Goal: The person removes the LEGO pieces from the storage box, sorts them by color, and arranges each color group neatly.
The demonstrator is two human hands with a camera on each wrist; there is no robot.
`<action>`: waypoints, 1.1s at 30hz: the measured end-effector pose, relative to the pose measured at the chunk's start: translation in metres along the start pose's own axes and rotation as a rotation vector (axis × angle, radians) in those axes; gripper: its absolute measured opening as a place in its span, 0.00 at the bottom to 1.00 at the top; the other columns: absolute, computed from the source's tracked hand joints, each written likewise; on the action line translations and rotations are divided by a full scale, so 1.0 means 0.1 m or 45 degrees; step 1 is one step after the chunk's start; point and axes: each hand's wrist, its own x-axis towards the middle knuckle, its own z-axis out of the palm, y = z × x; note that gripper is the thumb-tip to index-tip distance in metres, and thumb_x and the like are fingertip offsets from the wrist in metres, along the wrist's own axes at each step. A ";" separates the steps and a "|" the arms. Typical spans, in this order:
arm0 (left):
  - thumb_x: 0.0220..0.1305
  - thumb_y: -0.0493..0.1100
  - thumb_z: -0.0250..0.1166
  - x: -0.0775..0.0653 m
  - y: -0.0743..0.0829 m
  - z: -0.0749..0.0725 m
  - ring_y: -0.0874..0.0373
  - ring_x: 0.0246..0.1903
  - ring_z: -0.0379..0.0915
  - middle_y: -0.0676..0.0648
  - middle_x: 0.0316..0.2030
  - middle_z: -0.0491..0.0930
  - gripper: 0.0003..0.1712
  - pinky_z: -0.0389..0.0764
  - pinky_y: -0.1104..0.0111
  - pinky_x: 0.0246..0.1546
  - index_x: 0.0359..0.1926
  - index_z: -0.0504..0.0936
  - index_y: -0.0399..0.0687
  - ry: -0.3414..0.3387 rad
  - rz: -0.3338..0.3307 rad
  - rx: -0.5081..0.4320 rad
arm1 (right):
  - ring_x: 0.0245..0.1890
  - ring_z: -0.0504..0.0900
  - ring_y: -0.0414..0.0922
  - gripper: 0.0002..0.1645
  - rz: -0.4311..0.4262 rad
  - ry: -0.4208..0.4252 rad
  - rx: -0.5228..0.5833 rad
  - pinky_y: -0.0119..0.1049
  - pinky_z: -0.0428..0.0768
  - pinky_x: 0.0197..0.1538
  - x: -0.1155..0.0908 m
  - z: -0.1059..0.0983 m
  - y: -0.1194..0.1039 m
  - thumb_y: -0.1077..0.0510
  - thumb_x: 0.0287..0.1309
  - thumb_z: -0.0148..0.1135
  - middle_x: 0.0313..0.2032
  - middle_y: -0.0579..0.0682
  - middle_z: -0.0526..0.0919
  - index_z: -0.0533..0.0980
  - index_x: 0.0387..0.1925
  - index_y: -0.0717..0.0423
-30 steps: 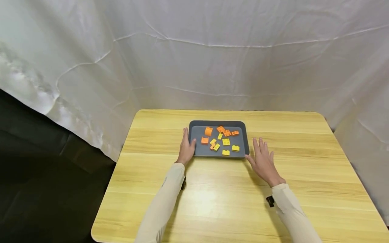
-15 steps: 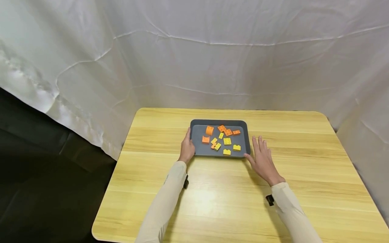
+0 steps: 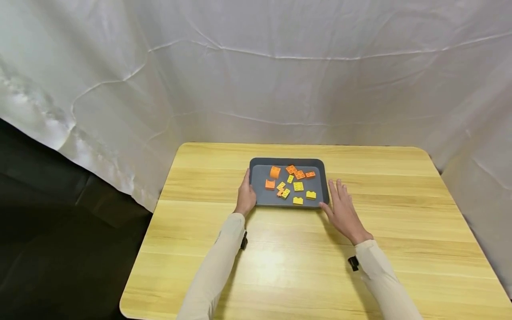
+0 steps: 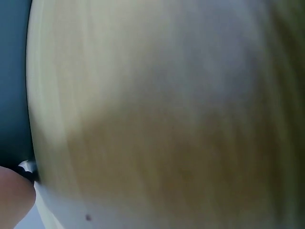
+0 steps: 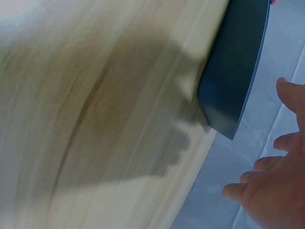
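A shallow dark grey tray (image 3: 262,199) lies on the wooden table, holding several loose toy bricks. Orange bricks, such as a curved one (image 3: 274,172), are mostly towards its back and left; yellow ones, such as a square brick (image 3: 298,186), are in the middle and front. My left hand (image 3: 245,196) lies along the tray's left side, fingers extended, thumb not over the rim. My right hand (image 3: 345,213) is at the front right corner, fingers straight and spread, thumb at the tray's edge. In the right wrist view the tray wall (image 5: 236,67) stands apart from the fingers.
The wooden table (image 3: 288,266) extends around the tray on all sides. A pale curtain (image 3: 304,98) hangs behind it and at both sides. Dark fabric (image 3: 60,231) covers the area left of the table.
My left thumb has come off the tray's inside and now lies outside the rim. My right hand has shifted slightly left, closer to the tray. The bricks keep their arrangement.
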 end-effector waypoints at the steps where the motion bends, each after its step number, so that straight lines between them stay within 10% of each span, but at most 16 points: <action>1: 0.80 0.26 0.40 0.00 0.00 0.00 0.44 0.78 0.50 0.41 0.81 0.49 0.35 0.58 0.55 0.77 0.83 0.46 0.40 -0.001 0.003 -0.003 | 0.77 0.36 0.74 0.49 -0.005 0.002 0.006 0.75 0.43 0.73 0.01 0.00 -0.01 0.52 0.78 0.57 0.79 0.72 0.33 0.42 0.82 0.67; 33: 0.78 0.25 0.39 -0.02 0.04 0.07 0.44 0.77 0.52 0.41 0.81 0.50 0.37 0.58 0.55 0.77 0.84 0.46 0.42 -0.012 0.001 -0.022 | 0.74 0.58 0.71 0.39 -0.193 -0.039 -0.159 0.66 0.65 0.71 0.69 0.19 -0.19 0.60 0.73 0.63 0.75 0.75 0.55 0.59 0.77 0.69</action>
